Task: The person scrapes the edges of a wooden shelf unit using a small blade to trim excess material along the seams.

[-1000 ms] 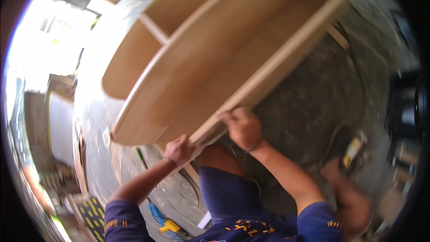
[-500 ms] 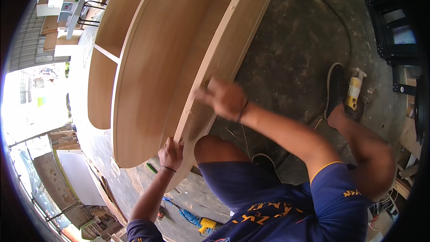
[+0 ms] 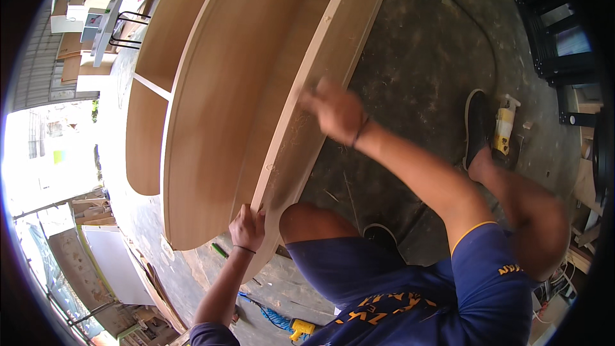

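A large curved wooden furniture piece with shelf-like panels stretches away from me, a pale wooden board forming its near right side. My left hand grips the board's near end, fingers closed around the edge. Farther up the same board is my right hand, curled and blurred by motion, its fingers at the narrow top edge. Whatever it holds, if anything, is too smeared to make out. Fine shavings or dust lie on the board's face below the edge.
My bent knee is close to the board's near end. A yellow-and-white cylinder lies by my shoe. A yellow tool with a blue coiled hose is on the floor. Black metal frames stand at right.
My right hand has moved up along the board's edge, away from my left hand. My left hand keeps its grip at the near end. The view has shifted slightly.
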A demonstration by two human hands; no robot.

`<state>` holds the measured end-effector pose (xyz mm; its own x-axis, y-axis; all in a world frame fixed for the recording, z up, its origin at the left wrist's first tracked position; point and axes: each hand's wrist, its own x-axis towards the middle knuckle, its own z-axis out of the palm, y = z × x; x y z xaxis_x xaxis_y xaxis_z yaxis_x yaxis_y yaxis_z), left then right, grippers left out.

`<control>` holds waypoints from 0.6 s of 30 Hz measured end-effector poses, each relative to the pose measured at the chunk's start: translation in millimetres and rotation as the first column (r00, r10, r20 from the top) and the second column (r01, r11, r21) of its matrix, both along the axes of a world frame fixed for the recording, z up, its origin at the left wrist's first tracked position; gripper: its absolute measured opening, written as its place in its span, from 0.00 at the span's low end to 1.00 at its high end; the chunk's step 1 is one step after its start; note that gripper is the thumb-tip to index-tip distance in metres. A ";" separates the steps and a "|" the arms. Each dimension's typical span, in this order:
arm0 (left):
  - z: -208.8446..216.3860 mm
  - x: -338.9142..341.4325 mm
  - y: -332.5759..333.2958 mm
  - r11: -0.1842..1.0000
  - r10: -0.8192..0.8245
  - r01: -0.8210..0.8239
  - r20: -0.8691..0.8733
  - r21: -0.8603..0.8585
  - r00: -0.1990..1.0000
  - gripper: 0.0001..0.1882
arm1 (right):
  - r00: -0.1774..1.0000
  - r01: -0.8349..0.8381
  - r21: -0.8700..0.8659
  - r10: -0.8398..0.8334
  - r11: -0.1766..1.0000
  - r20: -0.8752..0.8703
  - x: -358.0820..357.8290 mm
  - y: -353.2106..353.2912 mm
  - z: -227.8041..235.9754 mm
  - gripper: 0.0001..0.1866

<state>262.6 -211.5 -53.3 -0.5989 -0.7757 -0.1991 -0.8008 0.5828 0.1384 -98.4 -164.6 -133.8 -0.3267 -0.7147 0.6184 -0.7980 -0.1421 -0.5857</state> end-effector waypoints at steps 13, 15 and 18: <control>4.2 -3.9 -0.4 0.999 -0.043 0.042 -0.012 -0.008 0.999 0.15 | 0.953 0.304 0.071 -0.302 0.950 -0.037 -109.5 -43.1 5.9 0.15; 3.6 -1.4 -1.1 0.999 -0.044 0.044 -0.010 0.000 0.999 0.17 | 0.985 0.010 0.130 0.013 0.991 -0.173 -45.8 -14.7 15.7 0.15; 3.1 3.9 -3.5 0.998 -0.048 0.048 0.002 0.048 0.999 0.20 | 0.997 0.007 -0.092 -0.014 0.996 -0.077 -45.1 -16.7 21.9 0.16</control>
<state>266.6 -215.0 -50.1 -0.6348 -0.7353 -0.2375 -0.7723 0.6135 0.1650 -143.5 -181.3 -111.8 -0.2820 -0.6504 0.7053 -0.8423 -0.1841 -0.5066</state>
